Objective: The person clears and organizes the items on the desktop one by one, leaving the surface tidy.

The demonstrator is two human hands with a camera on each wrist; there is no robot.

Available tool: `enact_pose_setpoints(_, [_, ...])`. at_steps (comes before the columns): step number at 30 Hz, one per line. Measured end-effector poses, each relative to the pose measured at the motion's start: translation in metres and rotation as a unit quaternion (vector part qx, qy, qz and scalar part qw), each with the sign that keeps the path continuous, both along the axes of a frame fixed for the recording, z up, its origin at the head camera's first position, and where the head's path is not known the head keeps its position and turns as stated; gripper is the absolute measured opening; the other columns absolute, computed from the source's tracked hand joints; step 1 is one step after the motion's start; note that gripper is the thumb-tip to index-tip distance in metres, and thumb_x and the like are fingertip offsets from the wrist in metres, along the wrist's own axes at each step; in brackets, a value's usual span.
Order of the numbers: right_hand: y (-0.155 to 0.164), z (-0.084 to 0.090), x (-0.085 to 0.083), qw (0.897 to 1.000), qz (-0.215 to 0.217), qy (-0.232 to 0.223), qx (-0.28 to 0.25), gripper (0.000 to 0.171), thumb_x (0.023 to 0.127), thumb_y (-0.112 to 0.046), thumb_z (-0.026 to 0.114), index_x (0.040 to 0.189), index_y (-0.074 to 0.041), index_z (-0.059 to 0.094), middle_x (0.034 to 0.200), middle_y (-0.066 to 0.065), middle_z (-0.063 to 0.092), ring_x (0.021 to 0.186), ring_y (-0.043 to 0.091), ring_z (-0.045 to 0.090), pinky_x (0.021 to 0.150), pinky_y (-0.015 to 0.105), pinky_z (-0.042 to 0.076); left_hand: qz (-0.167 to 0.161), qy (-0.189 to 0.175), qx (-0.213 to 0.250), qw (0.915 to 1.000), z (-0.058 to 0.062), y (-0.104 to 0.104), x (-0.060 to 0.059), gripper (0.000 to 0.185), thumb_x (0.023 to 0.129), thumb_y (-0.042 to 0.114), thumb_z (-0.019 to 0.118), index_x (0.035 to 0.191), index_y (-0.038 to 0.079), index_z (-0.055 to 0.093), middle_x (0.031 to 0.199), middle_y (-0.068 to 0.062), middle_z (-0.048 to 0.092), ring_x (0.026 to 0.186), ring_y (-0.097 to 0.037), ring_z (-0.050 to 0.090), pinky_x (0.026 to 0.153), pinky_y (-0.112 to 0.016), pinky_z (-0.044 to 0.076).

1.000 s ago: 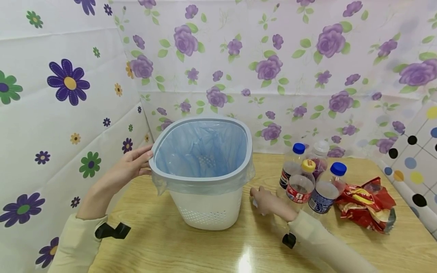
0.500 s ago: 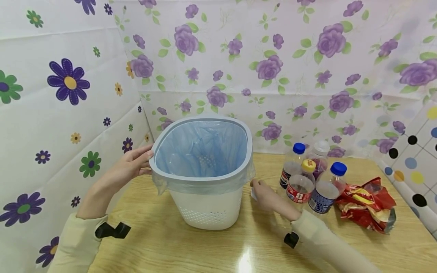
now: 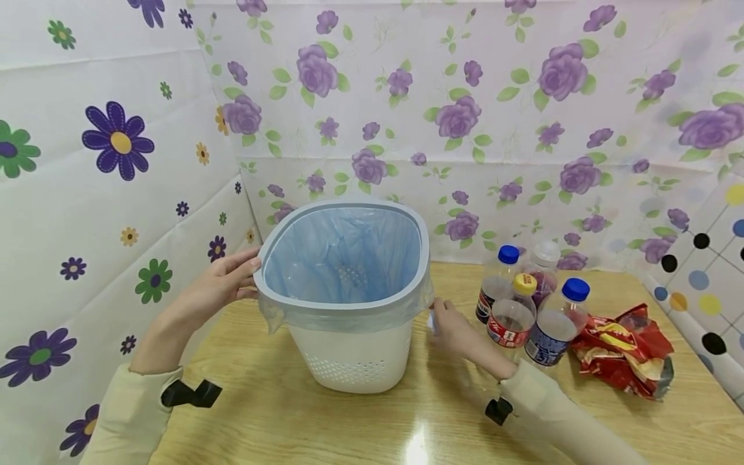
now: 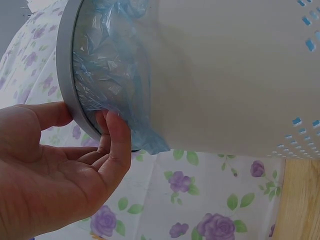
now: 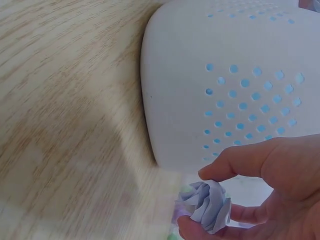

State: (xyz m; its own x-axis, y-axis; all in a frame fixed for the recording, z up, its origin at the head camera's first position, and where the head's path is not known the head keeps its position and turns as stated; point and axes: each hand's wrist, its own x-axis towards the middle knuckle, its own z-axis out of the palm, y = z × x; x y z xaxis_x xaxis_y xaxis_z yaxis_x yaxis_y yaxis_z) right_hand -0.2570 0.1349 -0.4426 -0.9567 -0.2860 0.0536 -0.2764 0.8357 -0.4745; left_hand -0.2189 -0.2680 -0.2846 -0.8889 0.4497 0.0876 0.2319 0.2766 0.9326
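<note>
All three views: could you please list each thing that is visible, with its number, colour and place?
Bin: one, white with grey-blue rim, on the table.
Liner: one, translucent blue, inside the bin and folded over its rim.
Paper ball: one, pale grey, beside the bin.
Bottles: four, clear with blue, yellow and whitish caps, right of the bin.
Wrapper: one, mainly red, right of the bottles.
Table: one, light wood, beneath the bin.
Flowered sheets: two, white, behind and at left.
Dotted sheet: one, whitish, right edge.
Black pieces: two, at the cuffs.
Sleeves: two, cream.
Left hand: one, gripping the bin's left rim.
Right hand: one, pinching the paper ball.
</note>
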Motion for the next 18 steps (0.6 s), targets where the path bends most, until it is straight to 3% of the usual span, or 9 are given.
enact_pose_setpoints(8, [0.0032, 0.0034, -0.0007, 1.0, -0.001, 0.001, -0.004, 0.055, 0.08, -0.006, 0.074, 0.125, 0.005, 0.045, 0.117, 0.027, 0.053, 0.095, 0.035, 0.061, 0.077, 0.044, 0.054, 0.001, 0.004, 0.0, 1.0, 0.0, 0.0005, 0.0001, 0.058, 0.106, 0.026, 0.035, 0.15, -0.008, 0.018, 0.12, 0.012, 0.06, 0.102, -0.004, 0.065, 0.084, -0.021, 0.055])
enact_pose_setpoints(18, [0.0057, 0.0064, 0.0022, 1.0, -0.01, 0.016, 0.002, 0.055, 0.079, -0.004, 0.072, 0.126, 0.005, 0.045, 0.112, 0.026, 0.054, 0.088, 0.031, 0.06, 0.07, 0.041, 0.054, 0.0, 0.002, 0.002, 1.0, 0.0001, 0.0006, 0.0007, 0.058, 0.106, 0.025, 0.035, 0.15, -0.008, 0.017, 0.12, 0.012, 0.06, 0.102, -0.004, 0.064, 0.084, -0.021, 0.055])
